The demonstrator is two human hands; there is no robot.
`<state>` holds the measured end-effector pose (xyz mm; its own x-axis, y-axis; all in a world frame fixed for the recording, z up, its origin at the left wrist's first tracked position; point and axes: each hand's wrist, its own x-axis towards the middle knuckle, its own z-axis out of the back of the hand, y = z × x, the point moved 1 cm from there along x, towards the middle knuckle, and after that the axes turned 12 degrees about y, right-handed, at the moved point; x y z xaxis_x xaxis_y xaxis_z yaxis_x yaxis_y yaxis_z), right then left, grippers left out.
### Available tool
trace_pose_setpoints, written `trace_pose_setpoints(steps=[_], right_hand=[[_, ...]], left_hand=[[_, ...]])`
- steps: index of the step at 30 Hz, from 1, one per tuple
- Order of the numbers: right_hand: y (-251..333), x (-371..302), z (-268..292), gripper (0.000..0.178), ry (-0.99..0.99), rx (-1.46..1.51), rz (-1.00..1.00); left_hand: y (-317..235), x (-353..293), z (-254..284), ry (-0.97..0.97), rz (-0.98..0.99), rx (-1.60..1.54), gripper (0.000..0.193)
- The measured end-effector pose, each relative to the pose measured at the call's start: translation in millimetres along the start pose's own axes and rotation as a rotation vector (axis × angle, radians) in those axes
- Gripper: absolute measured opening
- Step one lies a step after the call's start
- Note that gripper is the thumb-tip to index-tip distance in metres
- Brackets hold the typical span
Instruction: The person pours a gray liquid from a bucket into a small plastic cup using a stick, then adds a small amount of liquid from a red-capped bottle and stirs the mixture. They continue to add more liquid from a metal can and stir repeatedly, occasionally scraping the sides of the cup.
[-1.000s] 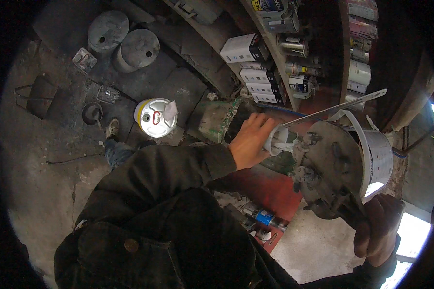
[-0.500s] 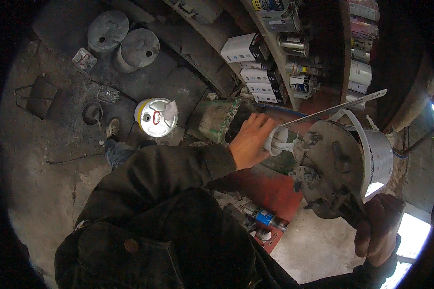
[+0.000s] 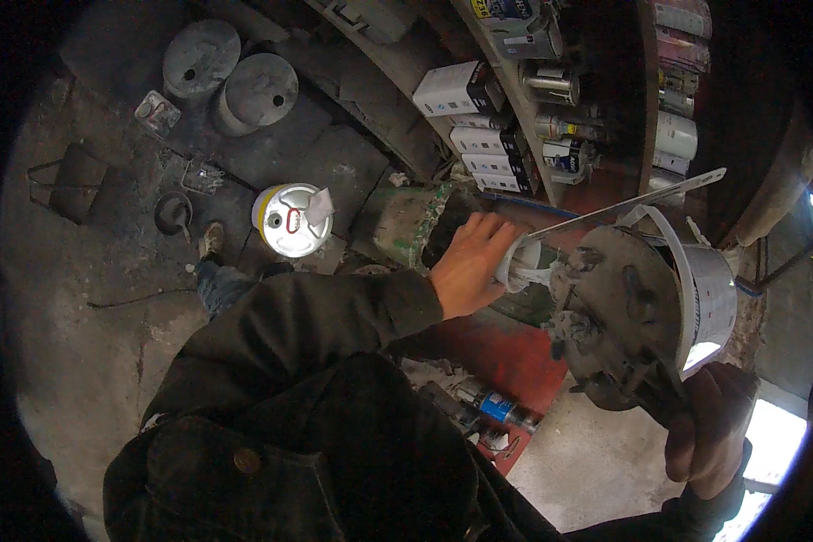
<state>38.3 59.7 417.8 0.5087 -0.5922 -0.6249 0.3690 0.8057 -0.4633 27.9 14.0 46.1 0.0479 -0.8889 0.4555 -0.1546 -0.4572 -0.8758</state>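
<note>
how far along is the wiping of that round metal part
Partway, as far as it shows. The left hand presses a white rag against the round grey metal plate, which the right hand grips. Dark grime still covers its face.

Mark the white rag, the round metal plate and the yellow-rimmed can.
white rag (image 3: 526, 264), head view, on the bunched cloth by the fingertips
round metal plate (image 3: 619, 312), head view, on its grimy face
yellow-rimmed can (image 3: 285, 221), head view, on its silver top
</note>
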Motion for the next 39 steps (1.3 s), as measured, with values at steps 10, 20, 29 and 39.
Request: trace_pose_setpoints(steps=[10, 20, 29, 39], right_hand=[[-1.7, -3.9, 4.4, 0.032, 0.092, 0.064, -0.034], [1.6, -2.9, 1.6, 0.023, 0.030, 0.025, 0.005], [4.6, -11.5, 1.3, 0.024, 0.072, 0.035, -0.044], [13.4, -12.4, 0.1, 0.023, 0.028, -0.049, -0.044]], left_hand=[[4.6, 0.6, -3.5, -0.017, -0.043, 0.049, 0.083], [-3.8, -1.3, 0.9, 0.001, -0.030, 0.028, 0.083], [-4.1, -3.1, -3.6, 0.003, -0.030, 0.002, 0.082], [-8.1, -6.4, -5.6, -0.016, -0.045, 0.016, 0.084]])
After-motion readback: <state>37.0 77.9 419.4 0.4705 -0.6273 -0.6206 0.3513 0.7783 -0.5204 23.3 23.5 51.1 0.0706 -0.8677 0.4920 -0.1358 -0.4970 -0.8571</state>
